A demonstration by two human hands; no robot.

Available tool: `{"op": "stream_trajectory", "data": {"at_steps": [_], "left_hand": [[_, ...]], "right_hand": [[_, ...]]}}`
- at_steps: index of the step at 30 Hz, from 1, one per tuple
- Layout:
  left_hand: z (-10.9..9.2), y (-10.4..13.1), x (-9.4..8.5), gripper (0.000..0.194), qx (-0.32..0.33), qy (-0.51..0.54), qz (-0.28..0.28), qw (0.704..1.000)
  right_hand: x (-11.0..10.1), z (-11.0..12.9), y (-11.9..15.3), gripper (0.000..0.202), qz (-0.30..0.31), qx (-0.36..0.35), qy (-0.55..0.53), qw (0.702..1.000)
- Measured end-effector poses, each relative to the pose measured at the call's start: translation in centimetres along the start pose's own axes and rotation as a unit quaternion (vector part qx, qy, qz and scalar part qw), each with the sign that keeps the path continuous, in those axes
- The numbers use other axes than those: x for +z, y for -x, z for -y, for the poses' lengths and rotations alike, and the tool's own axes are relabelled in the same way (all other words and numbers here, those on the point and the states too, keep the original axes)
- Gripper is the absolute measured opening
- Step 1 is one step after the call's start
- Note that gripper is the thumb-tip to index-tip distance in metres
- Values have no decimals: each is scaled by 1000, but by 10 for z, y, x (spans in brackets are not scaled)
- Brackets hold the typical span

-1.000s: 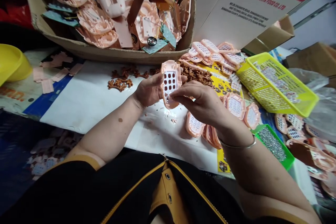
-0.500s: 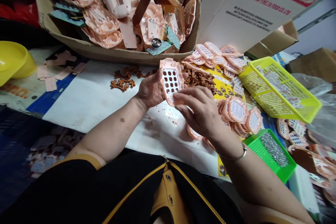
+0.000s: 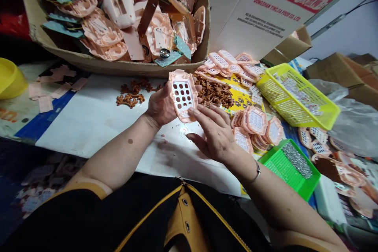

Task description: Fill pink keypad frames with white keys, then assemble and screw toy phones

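Observation:
My left hand [image 3: 162,104] is closed round a pink plastic casing [image 3: 191,115], with its fingers behind the far edge. The casing has a white inner panel with rows of square holes, tilted up toward me. At its lower right edge, my right hand [image 3: 217,134] has its fingers stretched out and thumb apart, a fingertip touching the casing near the bottom. Behind the casing lies a heap of small brown plastic pieces [image 3: 217,93]. Another small group of brown bone-shaped pieces [image 3: 130,100] is left of my left hand.
A cardboard box [image 3: 118,67] of pink shells and circuit boards stands at the back. To the right are stacked pink casings [image 3: 255,121], a yellow basket [image 3: 298,104] and a green tray [image 3: 274,167] with small metal parts. A yellow scoop-like container [image 3: 12,80] sits far left.
The fingers of my right hand have spread and drawn slightly away from the casing's lower edge. My left hand keeps its hold. The whole view has shifted slightly.

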State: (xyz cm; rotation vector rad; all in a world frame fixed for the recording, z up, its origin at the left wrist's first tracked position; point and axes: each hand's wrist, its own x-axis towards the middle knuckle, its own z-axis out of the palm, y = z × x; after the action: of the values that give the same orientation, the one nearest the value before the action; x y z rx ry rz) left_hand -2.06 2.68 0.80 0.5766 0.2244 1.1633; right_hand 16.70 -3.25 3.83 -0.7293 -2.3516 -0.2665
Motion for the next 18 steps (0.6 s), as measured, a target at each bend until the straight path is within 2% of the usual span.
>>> {"op": "stream_trajectory", "data": {"at_steps": [3, 6, 9, 11, 14, 16, 18], "left_hand": [[1, 0, 2, 68, 10, 3, -3, 1000], [2, 1, 5, 66, 31, -12, -12, 999], [3, 0, 9, 62, 44, -31, -19, 998], [4, 0, 10, 60, 58, -32, -24, 998], [6, 0, 9, 66, 64, -35, -35, 997], [7, 0, 8, 72, 49, -38, -47, 997], [7, 1, 6, 76, 49, -41, -58, 996]], "right_hand": [[-1, -1, -2, 54, 6, -16, 2, 1000], [-4, -6, -5, 47, 52, -51, 5, 997], [-12, -31, -11, 46, 62, -31, -16, 997], [-22, -66, -14, 45, 36, 44, -29, 998], [-44, -147, -8, 34, 65, 238, 18, 969], [-58, -204, 6, 25, 110, 379, 46, 918], [-67, -252, 26, 18, 153, 483, 65, 859]]}}
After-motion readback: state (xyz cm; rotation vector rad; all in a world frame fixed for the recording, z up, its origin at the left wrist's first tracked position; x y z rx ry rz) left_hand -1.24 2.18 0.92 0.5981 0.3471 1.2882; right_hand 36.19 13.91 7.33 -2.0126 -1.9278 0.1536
